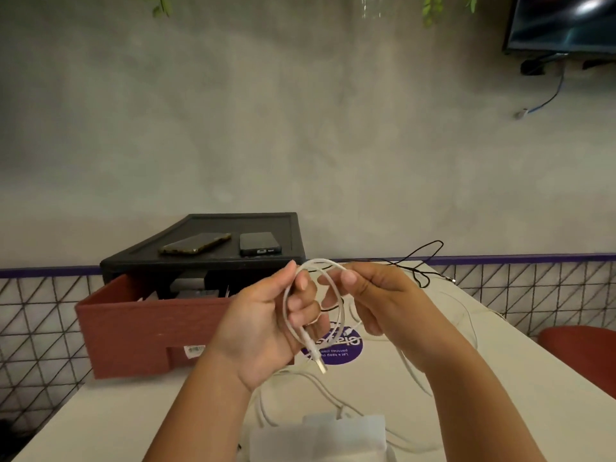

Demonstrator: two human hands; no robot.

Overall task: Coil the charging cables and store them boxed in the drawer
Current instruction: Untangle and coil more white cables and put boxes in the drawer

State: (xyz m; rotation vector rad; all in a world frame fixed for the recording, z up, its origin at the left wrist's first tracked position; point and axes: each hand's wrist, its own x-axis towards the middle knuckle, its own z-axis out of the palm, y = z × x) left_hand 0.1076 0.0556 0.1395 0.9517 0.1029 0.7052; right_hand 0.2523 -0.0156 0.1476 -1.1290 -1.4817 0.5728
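Observation:
A white charging cable point(290, 315) forms a loop held up above the white table point(116, 415). My left hand point(263, 328) grips the loop's left side, and the USB plug point(320, 363) hangs below its fingers. My right hand point(373, 301) pinches the top right of the loop. The cable's loose length trails down across the table below my right wrist. A white box point(320, 438) lies at the near edge. The red-brown drawer point(150, 331) stands pulled out of a black stand point(206, 248).
Two phones point(196, 244) point(260, 244) lie on the black stand. A thin black cable point(416, 261) lies at the table's far edge. A purple round sticker point(346, 353) marks the tabletop. A red chair point(583, 355) is at the right, wire mesh behind.

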